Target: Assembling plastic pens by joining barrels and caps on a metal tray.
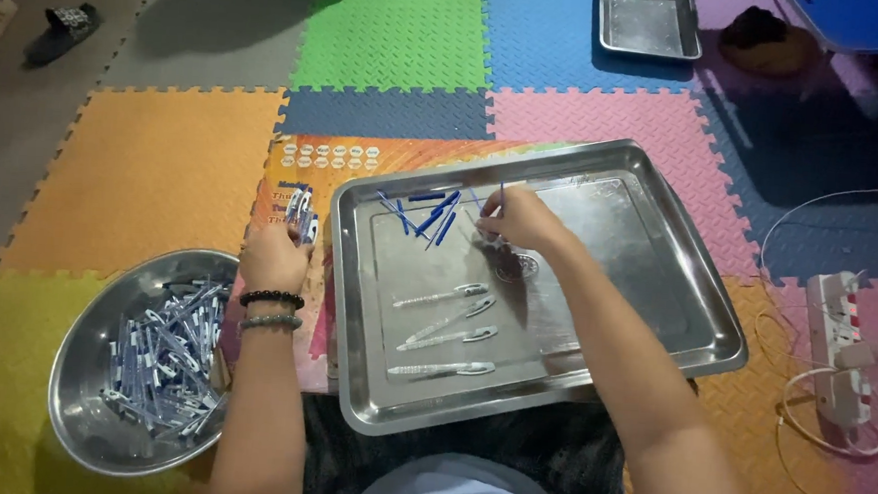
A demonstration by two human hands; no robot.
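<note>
right hand [521, 219]: fingers pinched narrow on a thin blue stick [502, 195], held upright over the far part of the steel tray [697, 291]
left hand [273, 258]: closed around a bunch of blue-and-white pieces [301, 210], held just off the tray's left rim; bead bracelets [271, 308] on the wrist
beside right grip: loose pile of blue sticks [426, 214] just to its left, on the tray floor
nearer the body than right grip: four clear handles [445, 330] laid in a rough column, apart from each other
below left grip: round steel bowl [88, 359] full of blue-and-white pieces, near the forearm
in the way: right forearm crosses the tray's near-right part; nothing between the pinch and the pile
around: foam puzzle mat [163, 162]; second tray [649, 22] far off; power strip [839, 343] with white cables well to the right; sandals [62, 29] far left
</note>
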